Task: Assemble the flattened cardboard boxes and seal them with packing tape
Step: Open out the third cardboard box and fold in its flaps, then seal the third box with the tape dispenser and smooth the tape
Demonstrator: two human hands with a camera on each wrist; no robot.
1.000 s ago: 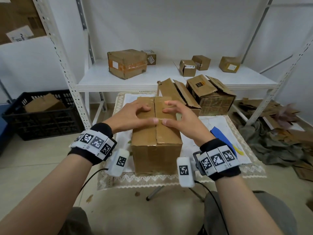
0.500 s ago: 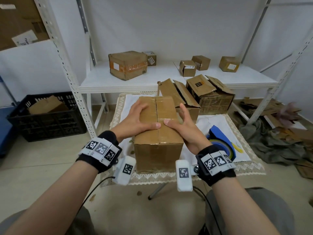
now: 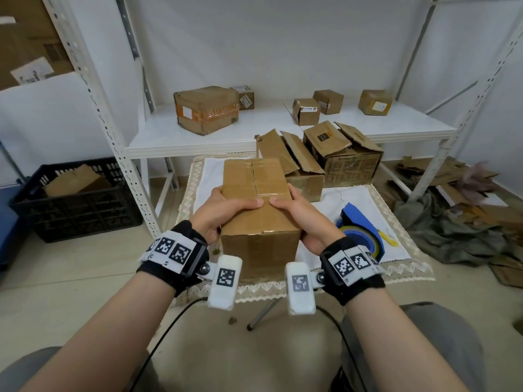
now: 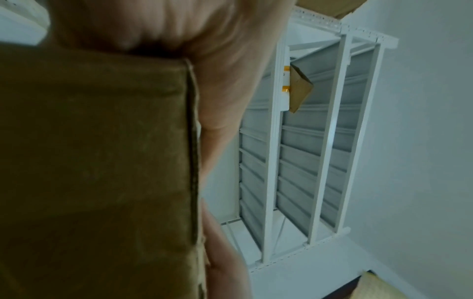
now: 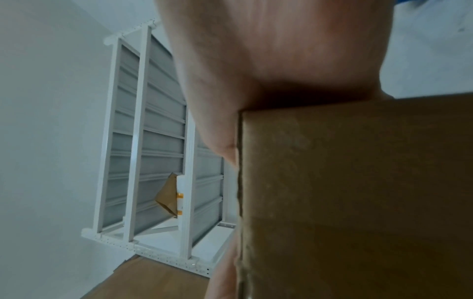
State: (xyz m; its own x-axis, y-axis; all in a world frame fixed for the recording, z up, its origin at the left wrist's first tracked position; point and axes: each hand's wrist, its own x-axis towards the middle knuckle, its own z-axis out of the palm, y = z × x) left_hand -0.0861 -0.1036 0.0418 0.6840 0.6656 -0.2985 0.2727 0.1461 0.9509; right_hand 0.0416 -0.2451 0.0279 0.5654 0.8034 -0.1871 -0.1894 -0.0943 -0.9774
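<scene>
A closed brown cardboard box [image 3: 259,222] with clear tape along its top seam stands on the small cloth-covered table [image 3: 396,267]. My left hand [image 3: 223,213] grips its left side, thumb laid across the top, fingers hidden down the side. My right hand [image 3: 300,215] grips the right side the same way, and the two thumbs nearly meet at the seam. Both wrist views are filled by the box wall [image 4: 97,172] [image 5: 358,202] and a blurred palm. A blue tape dispenser [image 3: 360,233] with a yellow-rimmed roll lies on the cloth just right of my right wrist.
Two opened boxes [image 3: 339,154] sit at the table's far edge. Behind stands a white metal shelf [image 3: 254,131] bearing several small boxes. A black crate [image 3: 76,199] with cardboard is on the floor at left. Cardboard scraps and grey cloth [image 3: 458,222] lie at right.
Both hands slid from flat on the box top back toward me and down onto its sides, now clasping it. The tape dispenser has come into view beside my right wrist.
</scene>
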